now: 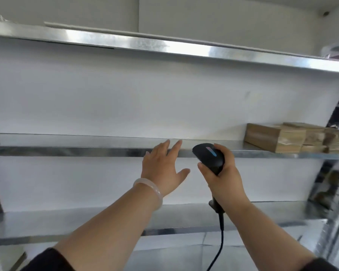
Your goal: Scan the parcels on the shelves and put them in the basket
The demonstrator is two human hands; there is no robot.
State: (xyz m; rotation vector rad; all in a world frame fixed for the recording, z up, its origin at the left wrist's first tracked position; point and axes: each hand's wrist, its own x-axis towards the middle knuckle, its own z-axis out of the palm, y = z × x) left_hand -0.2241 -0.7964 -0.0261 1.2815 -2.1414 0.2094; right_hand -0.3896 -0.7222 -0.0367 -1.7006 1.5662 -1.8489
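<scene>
While our right hand [222, 173] grips the black scanner [209, 156], our left hand [162, 165] is spread open and holds nothing, in front of the middle shelf [67, 148]. The brown parcels [294, 137] sit on that shelf, far right.

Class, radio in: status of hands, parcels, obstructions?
Left hand open, empty. Right hand gripping scanner. Parcels on middle shelf, far right. Nothing blocking.

place: parcel storeroom | evidence: metal shelves [114, 151], cardboard parcels [278, 136], barcode scanner [209, 156]
</scene>
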